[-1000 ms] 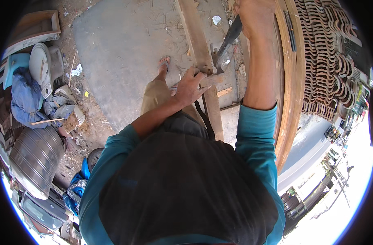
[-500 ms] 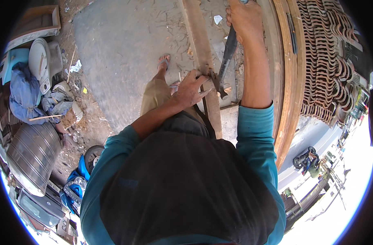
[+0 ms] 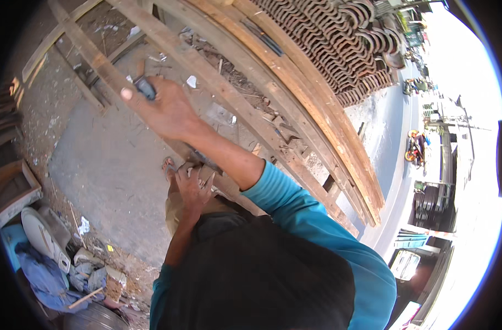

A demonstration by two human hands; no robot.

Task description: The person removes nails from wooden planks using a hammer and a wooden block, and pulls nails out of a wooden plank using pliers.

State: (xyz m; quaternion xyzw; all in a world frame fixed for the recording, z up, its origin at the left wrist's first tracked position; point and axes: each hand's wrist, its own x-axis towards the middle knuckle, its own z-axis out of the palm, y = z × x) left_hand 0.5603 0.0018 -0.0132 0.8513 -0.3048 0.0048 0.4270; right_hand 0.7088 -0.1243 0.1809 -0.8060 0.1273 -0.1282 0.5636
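From my feed, the right hand is raised and wrapped tight around a dark tool handle over the long wooden plank. The left hand sits lower, fingers curled down on that same plank, by a sandalled foot.

I am looking down into an open-air carpentry yard beside a road. Long wooden beams are lying across a dusty concrete floor, stacked clay roof tiles are sitting behind them, and scrap and rags are piling up at the edge.
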